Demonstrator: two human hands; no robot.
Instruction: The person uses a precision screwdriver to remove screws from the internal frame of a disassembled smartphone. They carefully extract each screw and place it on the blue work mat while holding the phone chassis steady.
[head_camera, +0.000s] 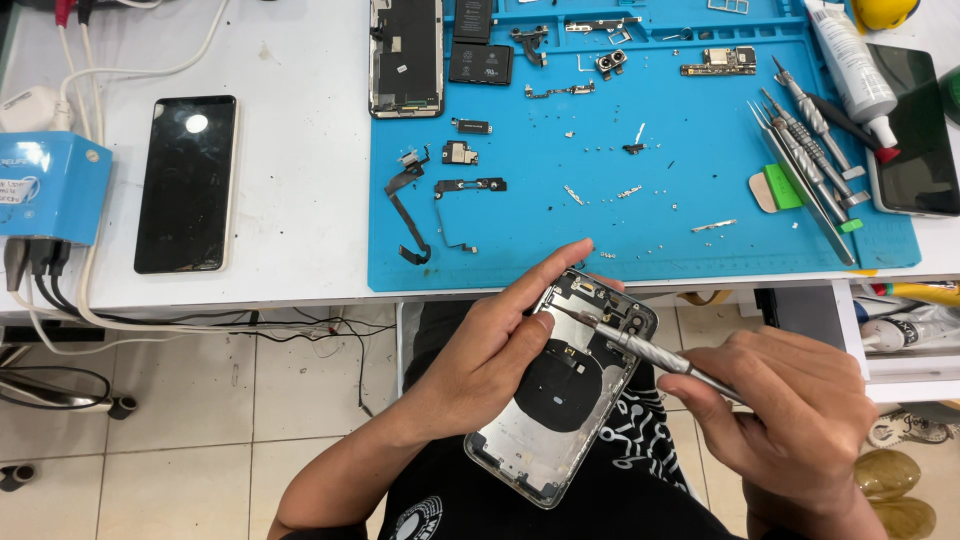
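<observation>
My left hand (490, 345) holds an opened phone housing (560, 400) over my lap, the forefinger stretched along its top edge. A black round coil sits in the middle of the bare metal shell. In my right hand (790, 420) is a silver screwdriver (650, 355); its tip touches the upper part of the housing, near the camera corner. Both hands are just in front of the table edge, below the blue work mat (640, 230).
On the blue mat lie small screws, flex cables (410, 215), brackets, a battery (480, 62), a removed screen (405, 55) and several screwdrivers (810, 150). A black phone (187, 185) and a blue box (50, 185) with cables are at the left. A white tube (850, 65) and another phone (915, 130) are at the right.
</observation>
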